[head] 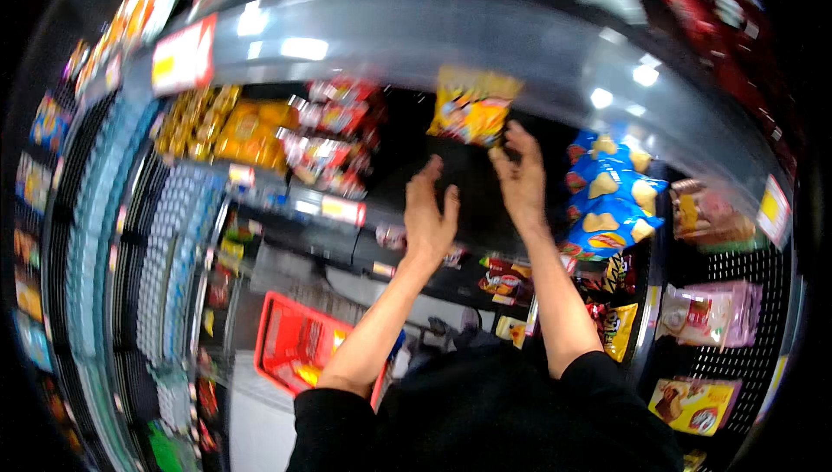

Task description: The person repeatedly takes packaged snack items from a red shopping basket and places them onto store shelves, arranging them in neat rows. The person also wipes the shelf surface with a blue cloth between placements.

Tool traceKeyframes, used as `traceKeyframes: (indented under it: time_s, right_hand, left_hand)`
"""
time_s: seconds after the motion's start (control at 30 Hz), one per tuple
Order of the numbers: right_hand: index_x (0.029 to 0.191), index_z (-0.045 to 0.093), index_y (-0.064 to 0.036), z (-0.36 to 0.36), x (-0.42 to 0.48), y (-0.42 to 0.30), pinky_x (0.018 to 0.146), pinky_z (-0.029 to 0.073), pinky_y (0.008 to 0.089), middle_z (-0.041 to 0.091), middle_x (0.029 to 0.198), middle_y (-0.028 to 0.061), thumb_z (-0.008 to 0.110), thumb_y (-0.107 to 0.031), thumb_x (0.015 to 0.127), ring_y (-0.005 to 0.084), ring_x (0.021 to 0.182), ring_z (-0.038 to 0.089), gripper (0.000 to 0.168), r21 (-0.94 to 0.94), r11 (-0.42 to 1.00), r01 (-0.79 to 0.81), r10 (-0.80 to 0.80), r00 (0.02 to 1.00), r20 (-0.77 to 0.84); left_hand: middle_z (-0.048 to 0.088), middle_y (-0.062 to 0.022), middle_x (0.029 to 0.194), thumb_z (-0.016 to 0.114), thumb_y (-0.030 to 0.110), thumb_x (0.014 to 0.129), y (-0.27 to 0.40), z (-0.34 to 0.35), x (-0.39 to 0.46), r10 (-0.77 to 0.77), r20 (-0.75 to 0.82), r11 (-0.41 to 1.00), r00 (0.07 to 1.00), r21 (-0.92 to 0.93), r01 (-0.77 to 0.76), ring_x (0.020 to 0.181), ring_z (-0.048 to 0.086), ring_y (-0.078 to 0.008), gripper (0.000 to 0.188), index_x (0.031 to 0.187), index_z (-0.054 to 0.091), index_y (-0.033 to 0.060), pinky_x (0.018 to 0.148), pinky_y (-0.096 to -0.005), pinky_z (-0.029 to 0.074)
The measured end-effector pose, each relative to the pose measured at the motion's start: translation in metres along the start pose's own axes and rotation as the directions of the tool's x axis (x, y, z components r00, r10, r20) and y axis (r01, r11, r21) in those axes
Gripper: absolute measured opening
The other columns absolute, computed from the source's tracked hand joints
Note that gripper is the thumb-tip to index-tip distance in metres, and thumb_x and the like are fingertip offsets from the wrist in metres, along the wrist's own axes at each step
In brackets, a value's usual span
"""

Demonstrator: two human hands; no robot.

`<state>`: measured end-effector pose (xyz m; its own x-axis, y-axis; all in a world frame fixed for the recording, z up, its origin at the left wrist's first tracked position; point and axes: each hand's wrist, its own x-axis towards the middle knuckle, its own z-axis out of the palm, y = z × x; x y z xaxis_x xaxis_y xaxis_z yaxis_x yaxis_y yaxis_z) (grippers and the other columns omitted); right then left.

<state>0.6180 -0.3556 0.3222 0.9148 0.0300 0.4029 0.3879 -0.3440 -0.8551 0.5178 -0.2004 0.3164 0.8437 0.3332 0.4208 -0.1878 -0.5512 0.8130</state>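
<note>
A yellow snack bag (476, 106) stands upright towards the back of a dark shelf (471, 196), its print blurred. My right hand (524, 181) reaches in with its fingers slightly bent and apart. Its fingertips are close to the bag's lower right corner; whether they touch cannot be told. Over the shelf's front part, my left hand (429, 215) is held open, thumb spread from the fingers, holding nothing. It is apart from the bag, lower and to its left.
Red snack packs (335, 137) and orange-yellow packs (255, 134) fill the shelf's left. Blue snack bags (610, 202) stand at right. The upper shelf's edge (416, 30) overhangs. Below are a red shopping basket (296, 335) and, farther left, rows of water bottles (172, 257).
</note>
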Motion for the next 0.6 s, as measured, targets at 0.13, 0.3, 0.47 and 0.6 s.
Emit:
traceKeyframes:
  time_s: [0.13, 0.3, 0.47, 0.6]
  right_hand:
    - [0.142, 0.058, -0.008, -0.016, -0.042, -0.051, 0.092, 0.053, 0.0316, 0.065, 0.128, 0.0100, 0.067, -0.007, 0.100, 0.0198, 0.115, 0.063, 0.043, -0.013, 0.995, 0.098, -0.095, 0.989, 0.109]
    - [0.141, 0.061, -0.007, -0.009, -0.092, -0.070, 0.093, 0.053, 0.0333, 0.066, 0.124, 0.0112, 0.063, -0.005, 0.101, 0.0212, 0.113, 0.065, 0.040, -0.001, 0.989, 0.149, -0.140, 0.928, 0.346]
    - [0.137, 0.063, -0.005, 0.016, -0.131, -0.086, 0.091, 0.054, 0.0344, 0.065, 0.122, 0.0126, 0.063, -0.007, 0.102, 0.0223, 0.113, 0.066, 0.034, 0.065, 0.995, 0.079, -0.101, 0.862, 0.496]
    - [0.132, 0.064, -0.003, 0.034, -0.162, -0.097, 0.089, 0.055, 0.0337, 0.065, 0.119, 0.0129, 0.062, -0.001, 0.101, 0.0229, 0.109, 0.066, 0.032, 0.076, 0.995, 0.064, -0.098, 0.759, 0.644]
  left_hand:
    - [0.065, -0.0202, 0.125, 0.068, 0.003, 0.092, 0.003, -0.045, -0.104, 0.042, 0.027, 0.999, 0.999, 0.002, -0.042, 0.115, 0.063, -0.0389, 0.041, 0.132, 0.060, 0.0000, 0.100, -0.0447, 0.050]
    - [0.070, -0.0142, 0.114, 0.074, -0.003, 0.082, 0.012, -0.116, -0.196, 0.040, -0.072, 0.981, 0.997, 0.193, -0.026, 0.103, 0.067, -0.0335, 0.039, 0.120, 0.068, 0.0033, 0.087, -0.0407, 0.055]
    - [0.070, -0.0159, 0.104, 0.072, 0.006, 0.089, -0.014, -0.145, -0.271, -0.213, -0.160, 0.937, 0.964, 0.248, 0.248, 0.096, 0.068, -0.0334, 0.024, 0.112, 0.068, 0.0023, 0.083, -0.0406, 0.055]
    - [0.070, -0.0192, 0.094, 0.072, 0.015, 0.094, -0.090, -0.146, -0.369, -0.688, -0.368, 0.630, 0.625, 0.124, 0.767, 0.087, 0.070, -0.0362, 0.019, 0.106, 0.066, 0.0018, 0.076, -0.0430, 0.056]
